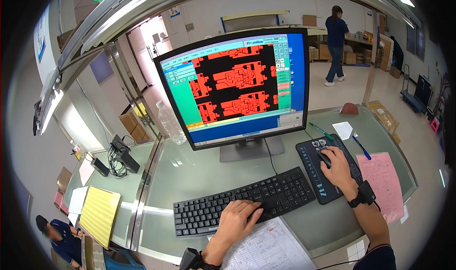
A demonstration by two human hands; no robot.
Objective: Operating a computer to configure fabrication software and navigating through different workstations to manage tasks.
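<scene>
My right hand (338, 169) is wrapped over a black computer mouse (326, 159), which rests on a dark mouse pad (311, 161). The fingers of my left hand (240, 217) lie apart on the lower middle keys of a black keyboard (199, 214), holding nothing. Behind the keyboard stands a monitor (232, 85) showing red circuit-like shapes on black, with menus and panels around them. Under my left wrist a printed paper form (270, 246) sticks out from below the keyboard. A black device is strapped to each wrist.
A clear plastic bottle (171, 123) stands left of the monitor. Right of the pad are a pink sheet (381, 182), a blue pen (362, 147) and a green pen (321, 131). A yellow sheet (99, 213) lies left. One person walks behind; another sits at lower left.
</scene>
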